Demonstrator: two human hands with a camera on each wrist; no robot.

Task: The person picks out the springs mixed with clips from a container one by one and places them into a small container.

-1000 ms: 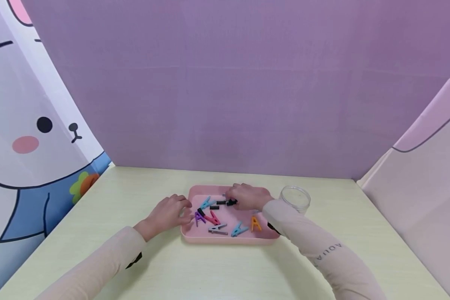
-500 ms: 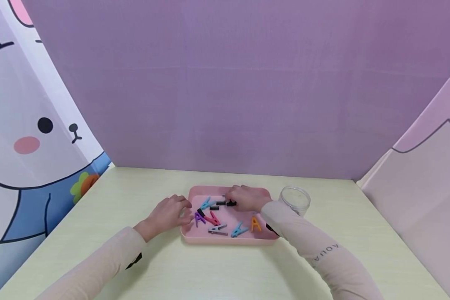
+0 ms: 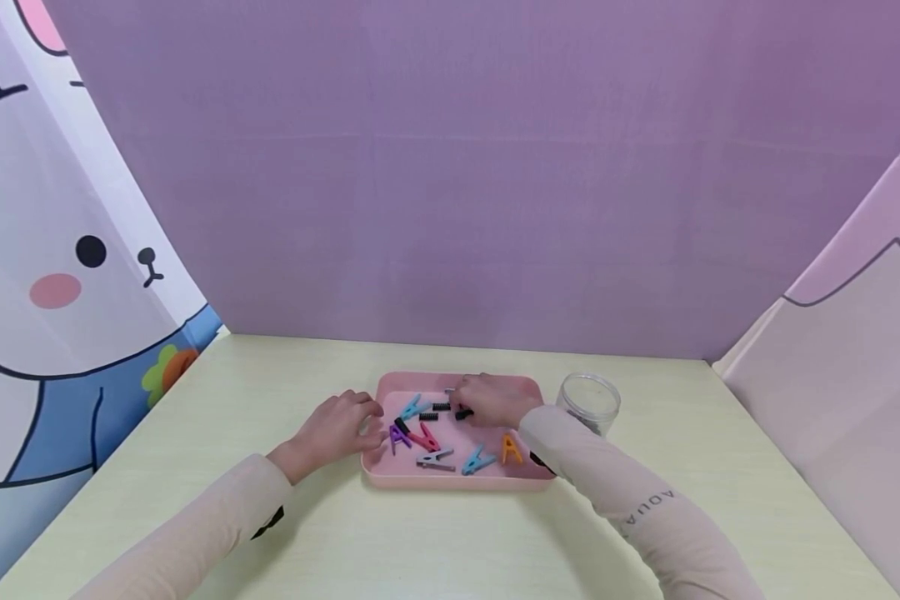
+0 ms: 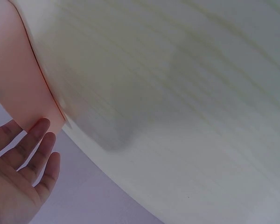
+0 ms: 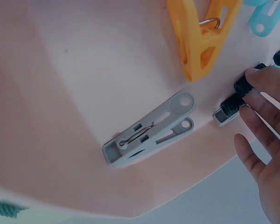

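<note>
A pink tray [image 3: 457, 482] holds plastic clothespins and small black coil springs. My right hand [image 3: 498, 400] is inside its far right part, pinching a black spring [image 5: 243, 87] at the fingertips; the thumb is hidden in the right wrist view. Another spring [image 5: 232, 104] and a partly hidden grey clip lie beside the fingers. Two more springs, one a black spring [image 3: 429, 417], lie to the left. My left hand [image 3: 339, 427] rests at the tray's left rim, its relaxed fingers [image 4: 46, 142] by the outer wall.
A clear round jar [image 3: 591, 396] with dark contents stands right of the tray, partly behind the right sleeve. In the tray are an orange clothespin [image 3: 511, 448], a blue one [image 3: 478, 459], a purple one [image 3: 399, 437], a red one [image 3: 428, 437] and grey ones [image 5: 151, 130].
My right hand and forearm have shifted slightly left and toward me, and the black spring at the fingertips has moved slightly nearer. The left hand stays at the rim.
</note>
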